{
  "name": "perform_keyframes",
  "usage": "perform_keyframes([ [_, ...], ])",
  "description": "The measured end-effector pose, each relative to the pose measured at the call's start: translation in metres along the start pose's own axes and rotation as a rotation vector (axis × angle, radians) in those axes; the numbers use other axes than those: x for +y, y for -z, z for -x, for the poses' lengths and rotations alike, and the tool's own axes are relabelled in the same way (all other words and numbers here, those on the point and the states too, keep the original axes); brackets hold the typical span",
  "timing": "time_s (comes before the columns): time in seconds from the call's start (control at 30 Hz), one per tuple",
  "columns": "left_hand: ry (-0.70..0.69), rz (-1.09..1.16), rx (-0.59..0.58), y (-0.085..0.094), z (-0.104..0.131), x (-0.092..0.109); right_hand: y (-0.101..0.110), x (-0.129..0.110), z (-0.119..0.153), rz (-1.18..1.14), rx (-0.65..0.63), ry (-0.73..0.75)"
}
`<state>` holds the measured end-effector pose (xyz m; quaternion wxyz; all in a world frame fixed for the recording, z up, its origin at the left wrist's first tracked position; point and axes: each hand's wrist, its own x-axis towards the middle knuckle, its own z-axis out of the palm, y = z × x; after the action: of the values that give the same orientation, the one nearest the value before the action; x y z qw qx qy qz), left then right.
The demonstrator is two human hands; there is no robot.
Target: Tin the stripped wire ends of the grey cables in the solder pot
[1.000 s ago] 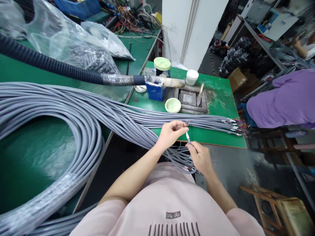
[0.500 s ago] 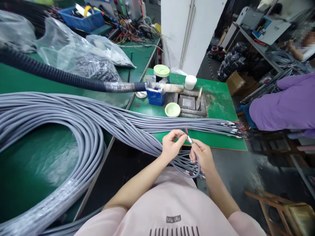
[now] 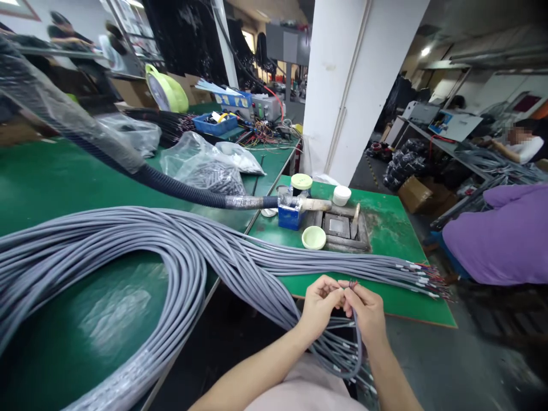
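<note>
Just in front of the green board (image 3: 423,311), my two hands meet at the end of one grey cable (image 3: 358,342). My right hand (image 3: 368,308) is closed around this cable, which loops down below it. My left hand (image 3: 321,302) pinches at the cable's end, its fingertips touching those of the right; what it grips is too small to make out. Thin dark red wires (image 3: 351,283) stick out above the fingertips. Behind my hands a bundle of grey cables (image 3: 308,262) lies across the board, with white labels and bared coloured wires at its right end.
A black hose (image 3: 184,191) ends over a blue box (image 3: 289,218). Near it are a pale green bowl (image 3: 314,238), a white tub (image 3: 341,196) and a square metal pot (image 3: 338,226). A person in purple (image 3: 500,234) is at the right.
The view has tilted up, so the bench appears lower. My hands have drawn together at the cable end, and the white label and upright wires seen there before are now mostly covered by my fingers.
</note>
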<state>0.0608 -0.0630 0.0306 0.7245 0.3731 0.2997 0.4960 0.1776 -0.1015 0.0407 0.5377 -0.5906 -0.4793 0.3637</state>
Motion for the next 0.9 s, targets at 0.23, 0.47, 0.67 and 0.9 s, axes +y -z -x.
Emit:
perform_keyframes([
  [0.23,0.056,0.103,0.060,0.007,-0.002,-0.007,0.000,-0.018,-0.007,0.296,-0.060,0.217],
  [0.47,-0.172,-0.233,0.146,0.037,-0.013,0.036,0.003,-0.048,-0.043,0.542,-0.095,0.330],
  [0.67,-0.385,-0.932,0.158,0.077,-0.038,0.045,-0.003,-0.056,-0.121,0.699,-0.178,0.289],
  [0.9,-0.418,-1.205,0.092,0.080,-0.042,0.030,-0.034,-0.037,-0.179,1.002,-0.315,0.298],
])
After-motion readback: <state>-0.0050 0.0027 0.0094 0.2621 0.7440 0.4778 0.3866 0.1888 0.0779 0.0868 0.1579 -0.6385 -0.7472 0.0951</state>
